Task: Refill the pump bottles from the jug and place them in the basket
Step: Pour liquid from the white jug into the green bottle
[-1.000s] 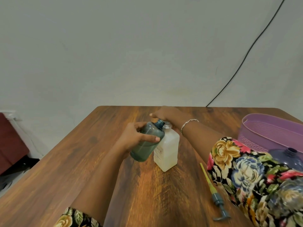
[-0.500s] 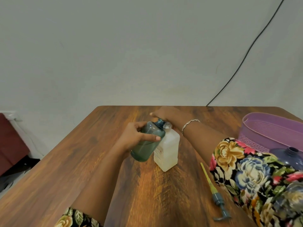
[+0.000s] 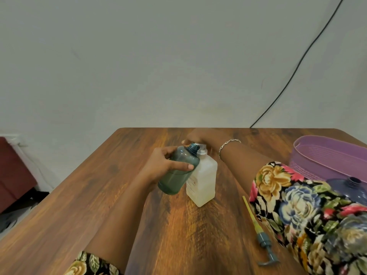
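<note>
The left hand (image 3: 166,165) grips a teal pump bottle (image 3: 176,176), tilted so that its open neck is against the top of a white jug (image 3: 204,181) standing on the wooden tabletop (image 3: 99,195). The right hand (image 3: 198,136), blurred, sits at the jug's top; its grip is unclear. A pump head (image 3: 263,240) lies on the tabletop to the right, near a purple basket (image 3: 325,155) and a purple bottle (image 3: 350,188).

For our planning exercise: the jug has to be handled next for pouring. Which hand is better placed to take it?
Probably the right hand: it is at the top of the jug, while the left hand is busy gripping the bottle.
</note>
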`<state>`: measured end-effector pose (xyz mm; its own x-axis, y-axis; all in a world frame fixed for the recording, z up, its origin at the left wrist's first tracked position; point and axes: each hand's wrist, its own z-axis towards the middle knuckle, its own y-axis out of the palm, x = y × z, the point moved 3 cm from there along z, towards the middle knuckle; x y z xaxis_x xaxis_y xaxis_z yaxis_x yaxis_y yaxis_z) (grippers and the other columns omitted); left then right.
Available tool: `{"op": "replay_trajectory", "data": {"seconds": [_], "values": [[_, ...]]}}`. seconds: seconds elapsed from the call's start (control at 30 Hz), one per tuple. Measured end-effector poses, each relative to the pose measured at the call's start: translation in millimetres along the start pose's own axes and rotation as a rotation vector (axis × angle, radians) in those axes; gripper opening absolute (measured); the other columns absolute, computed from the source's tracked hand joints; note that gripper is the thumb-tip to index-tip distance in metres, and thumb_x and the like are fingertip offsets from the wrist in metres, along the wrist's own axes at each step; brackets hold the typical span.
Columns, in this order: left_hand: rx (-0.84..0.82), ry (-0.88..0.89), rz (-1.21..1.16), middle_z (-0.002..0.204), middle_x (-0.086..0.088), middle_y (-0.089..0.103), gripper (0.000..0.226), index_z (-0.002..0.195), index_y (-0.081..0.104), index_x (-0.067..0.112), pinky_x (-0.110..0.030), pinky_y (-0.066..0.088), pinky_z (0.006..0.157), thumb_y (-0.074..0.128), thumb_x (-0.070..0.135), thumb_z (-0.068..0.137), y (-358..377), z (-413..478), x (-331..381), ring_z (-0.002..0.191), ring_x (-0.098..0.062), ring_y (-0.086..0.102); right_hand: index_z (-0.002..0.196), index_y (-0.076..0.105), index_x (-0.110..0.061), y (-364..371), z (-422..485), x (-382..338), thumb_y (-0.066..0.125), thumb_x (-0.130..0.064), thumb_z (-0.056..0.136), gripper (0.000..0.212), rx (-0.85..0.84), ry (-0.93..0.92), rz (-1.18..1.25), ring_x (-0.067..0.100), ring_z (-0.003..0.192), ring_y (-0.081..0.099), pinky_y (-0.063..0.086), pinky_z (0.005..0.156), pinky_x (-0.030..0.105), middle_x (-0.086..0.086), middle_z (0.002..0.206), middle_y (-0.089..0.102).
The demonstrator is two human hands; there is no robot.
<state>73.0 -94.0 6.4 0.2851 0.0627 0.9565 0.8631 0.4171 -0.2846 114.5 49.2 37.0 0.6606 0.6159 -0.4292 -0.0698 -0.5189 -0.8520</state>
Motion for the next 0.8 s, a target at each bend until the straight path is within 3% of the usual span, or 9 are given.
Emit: {"op": "replay_trajectory", "data": {"seconds": [0.07, 0.2, 0.37, 0.5, 0.57, 0.67, 0.73, 0.8], "values": [[-0.004, 0.000, -0.003, 0.083, 0.006, 0.068, 0.029, 0.087, 0.065, 0.023, -0.013, 0.046, 0.053, 0.079, 0.014, 0.062, 0.1, 1.1, -2.7, 0.071, -0.006, 0.065, 0.081, 0.053, -0.010, 1.6, 3.0, 1.9, 0.040, -0.032, 0.097, 0.030, 0.091, 0.012, -0.072, 0.017, 0.067, 0.048, 0.037, 0.071, 0.031, 0.004, 0.080, 0.053], [0.000, 0.005, 0.017, 0.083, 0.008, 0.066, 0.028, 0.085, 0.063, 0.028, -0.011, 0.045, 0.051, 0.078, 0.017, 0.064, -0.6, 1.4, -4.6, 0.071, -0.004, 0.063, 0.098, 0.060, -0.013, 0.9, 4.3, 5.7, 0.038, -0.037, 0.096, 0.033, 0.212, 0.007, -0.111, 0.022, 0.084, 0.054, 0.039, 0.077, 0.033, 0.010, 0.115, 0.061], [0.005, 0.000, -0.011, 0.093, 0.003, 0.067, 0.039, 0.093, 0.064, 0.023, -0.016, 0.048, 0.057, 0.079, 0.020, 0.058, -0.5, 0.5, -1.7, 0.082, -0.012, 0.064, 0.129, 0.050, -0.005, -4.8, -4.4, 3.9, 0.041, -0.038, 0.097, 0.046, 0.045, -0.003, 0.106, 0.027, 0.105, 0.053, 0.040, 0.085, 0.032, 0.016, 0.134, 0.049], [-0.008, -0.004, -0.013, 0.099, 0.000, 0.067, 0.051, 0.107, 0.063, 0.017, -0.024, 0.050, 0.065, 0.080, 0.020, 0.059, -3.1, 1.8, 1.6, 0.088, -0.018, 0.064, 0.134, 0.039, 0.001, -13.1, -8.9, 6.2, 0.040, -0.049, 0.094, 0.064, -0.038, 0.046, 0.372, 0.038, 0.117, 0.049, 0.041, 0.099, 0.050, 0.021, 0.138, 0.043], [-0.007, -0.006, -0.016, 0.099, -0.001, 0.067, 0.050, 0.107, 0.063, 0.017, -0.025, 0.050, 0.066, 0.079, 0.018, 0.060, -3.5, 2.8, 1.8, 0.089, -0.019, 0.064, 0.134, 0.039, 0.001, -11.4, -8.3, 4.0, 0.040, -0.044, 0.096, 0.059, -0.007, 0.043, 0.341, 0.038, 0.118, 0.049, 0.043, 0.095, 0.044, 0.020, 0.139, 0.042], [-0.014, 0.004, -0.025, 0.091, 0.003, 0.068, 0.036, 0.093, 0.065, 0.022, -0.018, 0.048, 0.058, 0.079, 0.018, 0.059, -2.1, 2.7, 1.1, 0.082, -0.014, 0.065, 0.131, 0.046, -0.003, -2.3, -5.7, 0.9, 0.039, -0.032, 0.099, 0.044, 0.045, 0.004, 0.177, 0.032, 0.111, 0.054, 0.042, 0.077, 0.033, 0.018, 0.133, 0.049], [-0.025, 0.006, -0.009, 0.089, 0.005, 0.067, 0.032, 0.088, 0.064, 0.025, -0.015, 0.046, 0.055, 0.078, 0.017, 0.061, -0.8, 2.1, -1.3, 0.080, -0.011, 0.064, 0.131, 0.048, -0.007, 0.8, -0.7, 3.3, 0.035, -0.030, 0.100, 0.041, 0.103, 0.007, 0.057, 0.031, 0.109, 0.056, 0.044, 0.078, 0.034, 0.016, 0.134, 0.049], [-0.027, 0.003, -0.007, 0.088, 0.006, 0.066, 0.031, 0.088, 0.063, 0.026, -0.013, 0.046, 0.054, 0.078, 0.017, 0.062, 0.1, 1.6, -3.5, 0.079, -0.011, 0.063, 0.116, 0.059, -0.009, 1.0, 4.2, 6.2, 0.035, -0.030, 0.099, 0.036, 0.184, 0.026, -0.075, 0.026, 0.093, 0.060, 0.045, 0.080, 0.035, 0.013, 0.126, 0.057]]}}
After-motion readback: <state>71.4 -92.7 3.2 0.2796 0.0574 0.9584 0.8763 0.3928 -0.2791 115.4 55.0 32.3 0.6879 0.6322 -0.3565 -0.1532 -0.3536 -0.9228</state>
